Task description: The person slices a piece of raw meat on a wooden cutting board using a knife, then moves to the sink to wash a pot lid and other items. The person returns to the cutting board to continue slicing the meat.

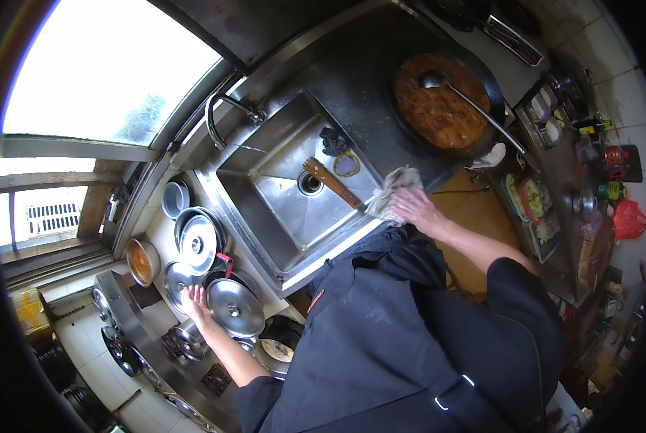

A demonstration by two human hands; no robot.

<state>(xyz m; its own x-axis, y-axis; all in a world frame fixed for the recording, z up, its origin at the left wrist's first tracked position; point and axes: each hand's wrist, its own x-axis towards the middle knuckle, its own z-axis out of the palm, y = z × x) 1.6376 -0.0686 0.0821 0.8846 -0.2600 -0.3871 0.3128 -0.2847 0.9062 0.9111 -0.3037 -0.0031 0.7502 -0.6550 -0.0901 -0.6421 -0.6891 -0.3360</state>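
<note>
My right hand (421, 212) presses on a crumpled, greyish rag (394, 196) at the front right corner of a stainless steel sink (258, 211). Inside the basin, a bamboo wok brush (331, 183) lies across the drain (310, 184), its handle end reaching the rag. A dark scouring pad (333, 142) and a yellow-rimmed round piece (346, 164) rest on the basin floor. To the left, my left hand (194, 304) is at a steel pot lid (178, 277), fingertips close to its knob. Whether the fingers grip it cannot be told.
A large wok (496, 103) of reddish-brown food holds a steel ladle (461, 97). Thin water runs from the faucet (212, 122). Lidded pots (235, 308) and a bowl of orange food (139, 262) crowd the left counter. Food trays (534, 211) stand at right.
</note>
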